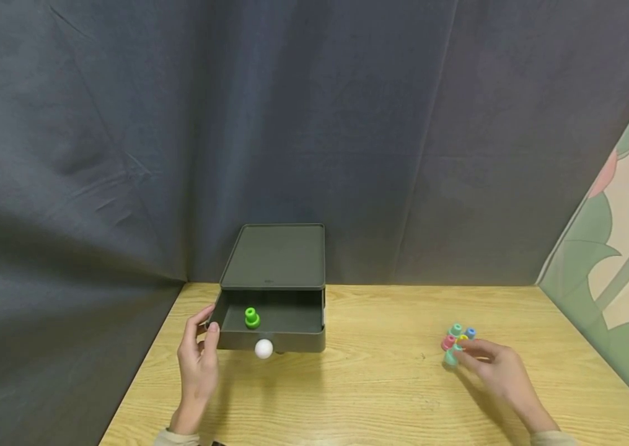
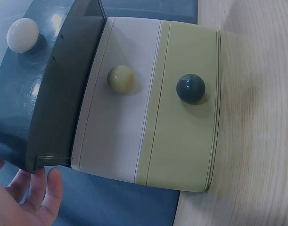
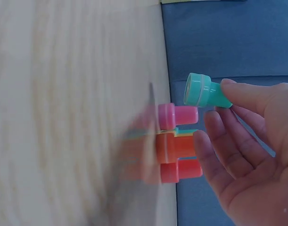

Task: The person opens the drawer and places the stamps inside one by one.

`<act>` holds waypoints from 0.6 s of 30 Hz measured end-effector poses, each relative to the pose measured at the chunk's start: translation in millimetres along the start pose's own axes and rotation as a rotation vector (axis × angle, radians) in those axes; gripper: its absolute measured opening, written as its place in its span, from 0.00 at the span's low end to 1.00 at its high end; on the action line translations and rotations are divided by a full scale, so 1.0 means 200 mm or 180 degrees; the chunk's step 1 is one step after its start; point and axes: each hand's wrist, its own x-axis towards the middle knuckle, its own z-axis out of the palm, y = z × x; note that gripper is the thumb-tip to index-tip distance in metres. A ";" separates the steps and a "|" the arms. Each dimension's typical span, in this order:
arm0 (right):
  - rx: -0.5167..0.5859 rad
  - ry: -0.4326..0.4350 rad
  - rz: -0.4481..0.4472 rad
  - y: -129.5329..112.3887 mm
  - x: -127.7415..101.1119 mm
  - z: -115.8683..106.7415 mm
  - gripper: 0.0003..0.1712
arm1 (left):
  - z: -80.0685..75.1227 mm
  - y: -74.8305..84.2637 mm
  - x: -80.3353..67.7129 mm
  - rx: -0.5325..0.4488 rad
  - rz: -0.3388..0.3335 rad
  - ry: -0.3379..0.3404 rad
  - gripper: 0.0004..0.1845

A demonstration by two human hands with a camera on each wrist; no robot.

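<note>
Left hand: the left hand [image 1: 198,365] rests on the wooden table [image 1: 381,384] near its left edge, fingers loosely straight, thumb and fingertips touching the left front corner of the open dark drawer [image 1: 269,322]; it grips nothing.
Drawer unit: a small three-drawer box [image 2: 148,108] stands at the back edge of the table, left of the middle; the top drawer is pulled out, with a white ball knob [image 1: 263,349] on its front.
Inside the drawer: one green stamp-like peg [image 1: 251,318] stands upright near the left half.
Right hand: the right hand [image 1: 495,365] is near the right edge of the table; its fingertips pinch a teal peg [image 3: 205,92], held slightly clear of the others.
Peg cluster: pink [image 3: 176,116], orange [image 3: 174,147] and red [image 3: 180,170] pegs stand together on the table, just beside the right hand's fingers.
</note>
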 end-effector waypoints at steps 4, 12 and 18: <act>0.0057 0.0074 -0.0053 -0.02 0.00 -0.01 0.21 | 0.00 0.00 0.00 0.0004 0.0017 0.0009 0.17; 0.0229 0.0018 -0.0177 -0.09 0.02 -0.03 0.24 | 0.00 0.00 0.00 -0.0026 0.0018 -0.0006 0.17; 0.0214 -0.0033 -0.0173 -0.15 0.03 -0.05 0.24 | 0.00 0.00 0.00 -0.0031 0.0018 -0.0008 0.17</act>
